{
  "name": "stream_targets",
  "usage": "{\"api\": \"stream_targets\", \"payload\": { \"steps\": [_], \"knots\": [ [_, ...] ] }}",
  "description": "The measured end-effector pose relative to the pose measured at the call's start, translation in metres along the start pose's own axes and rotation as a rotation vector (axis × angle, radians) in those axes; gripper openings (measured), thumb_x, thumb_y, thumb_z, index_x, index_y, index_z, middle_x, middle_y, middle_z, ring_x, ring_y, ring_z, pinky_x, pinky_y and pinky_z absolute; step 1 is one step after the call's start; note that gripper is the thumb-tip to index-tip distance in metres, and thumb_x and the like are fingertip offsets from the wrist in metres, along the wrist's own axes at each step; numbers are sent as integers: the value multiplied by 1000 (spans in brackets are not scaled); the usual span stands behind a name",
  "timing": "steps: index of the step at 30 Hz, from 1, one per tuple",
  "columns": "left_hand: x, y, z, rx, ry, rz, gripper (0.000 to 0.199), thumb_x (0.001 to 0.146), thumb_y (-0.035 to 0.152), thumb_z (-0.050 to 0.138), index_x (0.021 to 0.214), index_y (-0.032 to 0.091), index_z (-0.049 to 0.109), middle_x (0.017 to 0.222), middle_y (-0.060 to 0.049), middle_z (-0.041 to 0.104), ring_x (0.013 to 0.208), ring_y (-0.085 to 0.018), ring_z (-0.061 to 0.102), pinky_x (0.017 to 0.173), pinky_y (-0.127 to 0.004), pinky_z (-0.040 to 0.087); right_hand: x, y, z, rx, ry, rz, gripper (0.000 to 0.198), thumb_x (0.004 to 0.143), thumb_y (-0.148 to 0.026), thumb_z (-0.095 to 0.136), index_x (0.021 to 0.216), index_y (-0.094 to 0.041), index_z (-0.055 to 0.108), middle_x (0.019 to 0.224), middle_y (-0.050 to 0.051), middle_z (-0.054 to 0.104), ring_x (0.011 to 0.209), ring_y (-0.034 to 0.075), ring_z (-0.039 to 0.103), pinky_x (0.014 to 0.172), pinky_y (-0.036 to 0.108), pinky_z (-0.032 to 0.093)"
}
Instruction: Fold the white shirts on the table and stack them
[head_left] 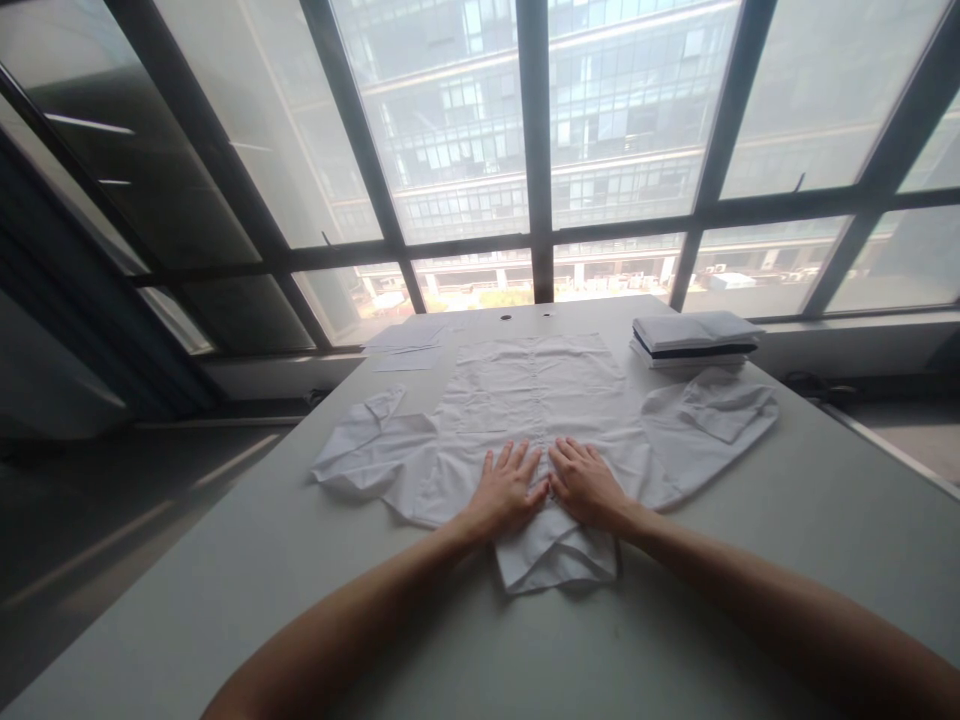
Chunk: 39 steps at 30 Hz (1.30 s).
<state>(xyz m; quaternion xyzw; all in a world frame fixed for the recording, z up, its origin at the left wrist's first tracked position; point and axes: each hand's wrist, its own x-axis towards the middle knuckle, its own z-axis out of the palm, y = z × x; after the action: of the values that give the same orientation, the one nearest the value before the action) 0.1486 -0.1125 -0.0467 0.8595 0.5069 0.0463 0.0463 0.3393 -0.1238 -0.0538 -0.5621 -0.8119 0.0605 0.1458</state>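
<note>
Bare forearms (360, 620) reach in from the lower corners toward a white long-sleeved garment (536, 390) spread at the middle of a pale table (225, 590). Both hands lie palm down on its near part, just either side of the centre line. The left hand (510, 488) has its fingers spread; the right hand (586, 482) is flat, fingers closer together, and its thumb side nearly meets the left thumb. Neither is closed around the fabric; whether a thumb pinches the seam between them cannot be told.

The garment's long axis runs straight away from the person, its broad, squared end toward the windows (622, 110) and a narrower flap (559, 560) pointing back between the forearms. One sleeve (367, 450) extends left, crumpled; the other (712, 430) reaches right, its end doubled over. Creases cross the body.

Beyond the left sleeve lie flat white sheets (405, 348). At far right sits a folded stack (697, 328), white with a dark layer. Two small dark round spots mark the table's far end. Slanting dark frames divide the glass, a bright multi-storey building (450, 100) behind. A dark curtain (90, 260) hangs at left above a shadowed floor (112, 520) streaked with light.
</note>
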Motion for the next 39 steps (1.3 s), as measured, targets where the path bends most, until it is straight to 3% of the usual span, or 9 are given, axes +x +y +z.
{"api": "stream_targets", "payload": {
  "steps": [39],
  "knots": [
    [0,1,-2,3,-11,0,62,104,51,43,160,25,39,169,-12,30,157,-37,22,122,-66,20,-1,0,0,0,7,4,51,101,-33,46,148,-14,53,159,18,47,150,30,37,122,49,25]
  ]
}}
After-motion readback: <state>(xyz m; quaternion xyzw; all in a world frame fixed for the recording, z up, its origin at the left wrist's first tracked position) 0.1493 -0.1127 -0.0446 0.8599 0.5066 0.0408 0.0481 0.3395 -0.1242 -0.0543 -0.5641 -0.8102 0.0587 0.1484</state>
